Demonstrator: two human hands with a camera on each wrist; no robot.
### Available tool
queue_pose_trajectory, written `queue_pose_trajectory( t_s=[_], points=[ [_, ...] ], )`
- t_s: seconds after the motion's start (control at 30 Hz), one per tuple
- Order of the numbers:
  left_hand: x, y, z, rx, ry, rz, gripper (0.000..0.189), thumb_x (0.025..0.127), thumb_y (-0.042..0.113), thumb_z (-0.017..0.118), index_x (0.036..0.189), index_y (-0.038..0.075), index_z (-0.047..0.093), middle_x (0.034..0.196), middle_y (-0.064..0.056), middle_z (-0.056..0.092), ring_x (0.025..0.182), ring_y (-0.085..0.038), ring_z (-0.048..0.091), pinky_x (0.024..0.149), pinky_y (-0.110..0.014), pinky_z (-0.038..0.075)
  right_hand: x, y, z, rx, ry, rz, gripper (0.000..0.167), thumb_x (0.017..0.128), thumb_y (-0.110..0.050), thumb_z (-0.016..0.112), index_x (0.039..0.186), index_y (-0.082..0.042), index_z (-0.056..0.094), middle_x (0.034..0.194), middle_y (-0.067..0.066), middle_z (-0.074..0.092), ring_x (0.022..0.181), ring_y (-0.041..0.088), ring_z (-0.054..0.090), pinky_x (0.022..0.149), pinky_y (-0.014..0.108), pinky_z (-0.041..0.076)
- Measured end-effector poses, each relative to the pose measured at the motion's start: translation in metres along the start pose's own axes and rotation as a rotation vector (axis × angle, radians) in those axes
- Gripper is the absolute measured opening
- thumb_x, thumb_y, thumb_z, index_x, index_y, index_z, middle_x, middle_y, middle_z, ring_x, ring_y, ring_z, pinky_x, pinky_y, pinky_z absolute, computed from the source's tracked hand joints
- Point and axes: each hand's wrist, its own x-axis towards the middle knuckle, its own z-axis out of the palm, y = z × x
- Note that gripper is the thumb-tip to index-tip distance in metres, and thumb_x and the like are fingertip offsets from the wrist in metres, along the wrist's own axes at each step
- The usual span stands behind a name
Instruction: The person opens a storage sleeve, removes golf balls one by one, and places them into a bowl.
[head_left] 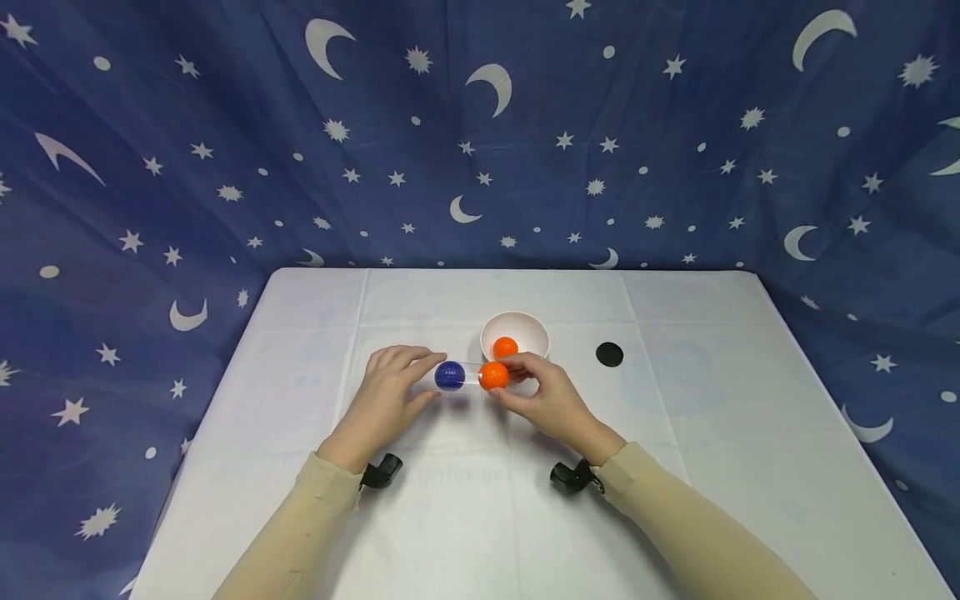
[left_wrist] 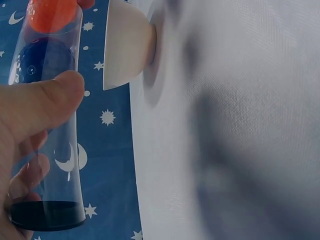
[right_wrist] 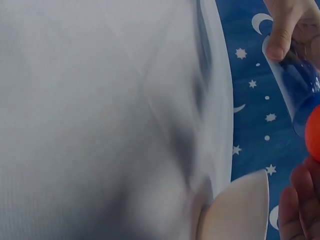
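My left hand (head_left: pixel 386 396) grips a clear tube (left_wrist: pixel 62 150) around its side, thumb across the front. The tube has a dark closed end (left_wrist: pixel 47 215), and a blue ball (head_left: pixel 450 376) sits inside it. Between thumb and fingers, my right hand (head_left: pixel 553 402) pinches an orange ball (head_left: pixel 493 376) right at the tube's other end, close to the blue ball. Both hands hold these things above the white table, the tube lying roughly sideways in the head view.
Just behind the right hand stands a white bowl (head_left: pixel 534 332) with another orange ball (head_left: pixel 506 347) in it. A flat black disc (head_left: pixel 610 354) lies on the table (head_left: pixel 450 533) to the right of the bowl. A blue star-and-moon cloth (head_left: pixel 420 92) hangs behind.
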Motion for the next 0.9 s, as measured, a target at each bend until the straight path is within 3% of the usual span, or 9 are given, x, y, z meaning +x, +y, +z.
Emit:
queue_pose_trajectory(
  t_s=[0.4, 0.7, 0.9],
  points=[
    [-0.003, -0.003, 0.000, -0.010, 0.000, -0.006, 0.054, 0.081, 0.022, 0.080, 0.131, 0.016, 0.060, 0.125, -0.003, 0.058, 0.120, -0.026, 0.047, 0.106, -0.044, 0.028, 0.013, 0.005, -0.024, -0.052, 0.117, -0.050, 0.040, 0.081, -0.017, 0.079, 0.117, -0.013, 0.064, 0.104, -0.002, 0.064, 0.095, 0.020, 0.059, 0.085, 0.051, 0.048],
    [-0.004, -0.005, 0.001, -0.011, -0.016, -0.016, 0.053, 0.082, 0.022, 0.079, 0.132, 0.017, 0.060, 0.126, -0.002, 0.058, 0.120, -0.025, 0.047, 0.105, -0.043, 0.028, 0.024, 0.011, -0.037, -0.129, 0.113, 0.042, 0.043, 0.083, -0.027, 0.078, 0.121, -0.014, 0.062, 0.110, -0.003, 0.062, 0.100, 0.025, 0.058, 0.088, 0.041, 0.047],
    [-0.004, -0.005, 0.000, -0.020, -0.006, -0.013, 0.054, 0.081, 0.020, 0.080, 0.131, 0.017, 0.060, 0.125, -0.003, 0.058, 0.119, -0.025, 0.047, 0.105, -0.044, 0.028, 0.033, 0.019, -0.040, -0.156, 0.123, 0.078, 0.041, 0.083, -0.025, 0.078, 0.119, -0.011, 0.062, 0.109, 0.000, 0.062, 0.100, 0.026, 0.058, 0.090, 0.048, 0.046]
  ],
)
